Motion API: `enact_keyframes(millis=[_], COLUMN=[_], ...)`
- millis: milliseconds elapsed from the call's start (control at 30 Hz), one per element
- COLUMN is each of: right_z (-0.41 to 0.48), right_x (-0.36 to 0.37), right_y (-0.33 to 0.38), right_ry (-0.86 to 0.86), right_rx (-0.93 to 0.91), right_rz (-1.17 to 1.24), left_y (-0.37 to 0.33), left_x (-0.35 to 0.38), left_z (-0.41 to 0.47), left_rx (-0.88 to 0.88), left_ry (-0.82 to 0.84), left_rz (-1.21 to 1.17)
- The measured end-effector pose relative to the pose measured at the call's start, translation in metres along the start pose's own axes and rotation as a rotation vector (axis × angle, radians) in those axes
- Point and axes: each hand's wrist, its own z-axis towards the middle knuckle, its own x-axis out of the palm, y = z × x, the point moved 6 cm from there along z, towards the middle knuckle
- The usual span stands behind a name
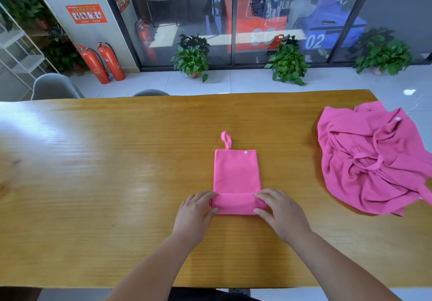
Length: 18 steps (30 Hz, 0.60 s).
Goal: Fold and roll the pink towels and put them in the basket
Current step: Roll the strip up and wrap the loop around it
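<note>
Nearest us, our left hand (196, 209) & right hand (278, 209) sit one at each end of the roll (236, 203) started at the near edge of the folded towel (236, 174). Both grip it: fingers curled over the top of the roll, thumbs on the near side. One hand per end prob. keeps the roll even & tight, so it doesn't cone off to one side.

The folded towel lies mid-bench as a narrow strip running straight away from us, lined up w/ our reach so we can just push fwd. Only the near part is rolled; the rest lies flat on the bench (93, 172).

At its far end the loop (226, 139) points away, and a small snap (246, 152) sits at the far right corner. We'd guess they're kept farthest so they end up on the outside of the roll.

Farther right, well apart, a pile (374, 165) of crumpled pink towels waits at the bench's right end, out of the rolling path. Basket: not in view.

Beyond the bench: grey chair (55, 87), potted plants (288, 63), red fire extinguishers (102, 63) by the glass wall.
</note>
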Motion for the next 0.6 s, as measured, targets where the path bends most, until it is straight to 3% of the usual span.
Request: enact_keyframes(millis=[300,367,500,600], right_z=[0.014,0.013,0.008,0.002], right_x=[0.001,-0.002,-0.015,-0.008], right_y=[-0.012,-0.011,0.014,0.023], right_ry=[0.162,0.079,-0.247,-0.326], right_rx=[0.131,0.118,-0.046,-0.13], right_rz=[0.241,0.216,0.055,-0.058], left_y=[0.012,0.008,-0.01,-0.021], left_x=[-0.003,-0.006,-0.011,-0.009], left_z=[0.011,0.01,0.008,0.005], left_rx=[-0.165,-0.147,0.014,0.13], left_ry=[0.198,0.11,-0.149,-0.225], left_rz=[-0.187,-0.17,-0.008,0.149])
